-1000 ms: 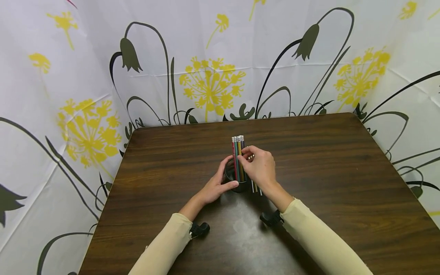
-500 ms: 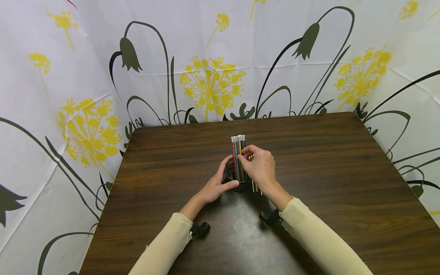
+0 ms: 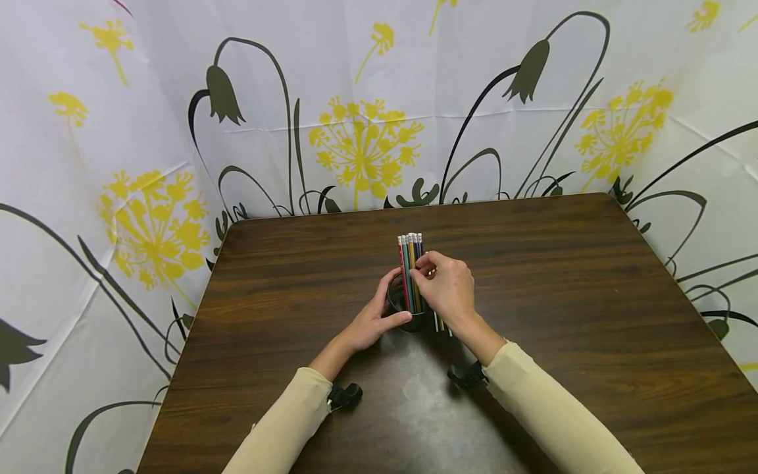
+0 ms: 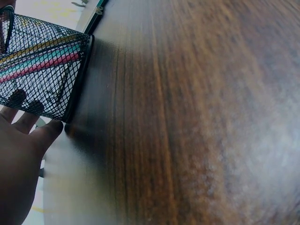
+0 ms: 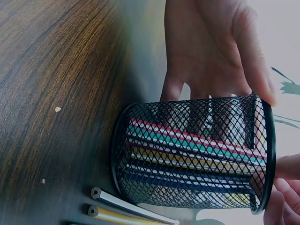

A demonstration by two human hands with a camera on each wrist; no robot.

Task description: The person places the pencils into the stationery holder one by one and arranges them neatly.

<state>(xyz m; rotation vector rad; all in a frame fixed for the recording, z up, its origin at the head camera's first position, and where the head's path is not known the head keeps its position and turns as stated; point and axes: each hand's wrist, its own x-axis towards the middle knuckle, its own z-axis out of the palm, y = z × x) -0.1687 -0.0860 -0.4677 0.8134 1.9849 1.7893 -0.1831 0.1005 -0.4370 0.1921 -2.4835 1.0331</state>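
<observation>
My left hand point(image 3: 367, 324) grips a black mesh pencil cup point(image 5: 270, 154), thumb on the near side and fingers round the far side. In the left wrist view its fingertips lie low along the cup's wall point(image 4: 70, 96). A bunch of several pencils point(image 3: 407, 276), red, teal, yellow and dark, stands upright in the cup with silver eraser ends up. My right hand point(image 3: 448, 283) is over the cup's right rim and pinches a pencil at the bunch's right edge between thumb and fingers; its fingertips partly hide that pencil.
Loose pencils point(image 3: 439, 322), among them a silver one point(image 5: 126, 202) and a yellow one point(image 5: 117, 214), lie beside the cup under my right hand. The dark wooden table point(image 3: 296, 283) ends at a flower-patterned cloth point(image 3: 379, 79). Small pale specks point(image 5: 57, 109) dot the tabletop.
The eraser ends of the pencils have spread slightly to the right since a second ago. Both hands keep almost the same place.
</observation>
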